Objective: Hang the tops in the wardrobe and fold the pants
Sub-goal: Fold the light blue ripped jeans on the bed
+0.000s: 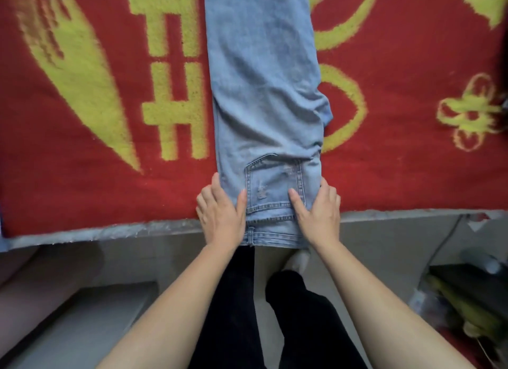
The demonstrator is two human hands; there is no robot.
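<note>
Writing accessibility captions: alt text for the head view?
The left hand and right hand rest on the waistband end of light-blue jeans laid lengthwise on a red blanket with yellow patterns, thumbs on the denim. A back pocket faces up between them.

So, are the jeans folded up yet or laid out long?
Folded lengthwise only: the jeans show one back pocket and stretch long across the red blanket. Far end is out of frame.

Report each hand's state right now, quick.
Left hand: open, fingers straight along the left edge of the jeans, thumb on the denim.
Right hand: open, at the right edge, thumb on the back pocket.
</note>
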